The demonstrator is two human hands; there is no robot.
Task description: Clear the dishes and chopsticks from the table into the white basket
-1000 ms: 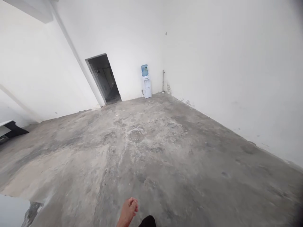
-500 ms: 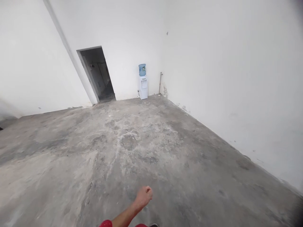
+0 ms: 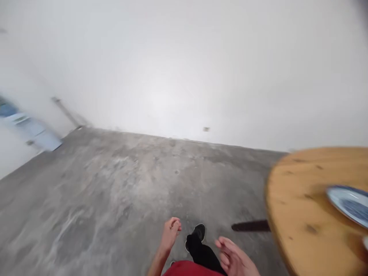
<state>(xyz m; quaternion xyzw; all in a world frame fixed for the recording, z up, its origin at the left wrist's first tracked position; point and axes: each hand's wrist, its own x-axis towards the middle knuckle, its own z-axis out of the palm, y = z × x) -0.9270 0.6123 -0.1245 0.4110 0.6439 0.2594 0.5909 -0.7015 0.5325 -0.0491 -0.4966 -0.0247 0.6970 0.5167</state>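
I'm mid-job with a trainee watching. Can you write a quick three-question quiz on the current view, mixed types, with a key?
1. Multiple choice: Which is nearest to the wooden table?
A) The left hand
B) The right hand
C) The water dispenser

2. True or false: The left hand is touching the table.

3. Fill in the blank: A blue-and-white ______ is on the table.

Key:
1. B
2. False; the left hand is apart from it, over the floor in this view.
3. plate
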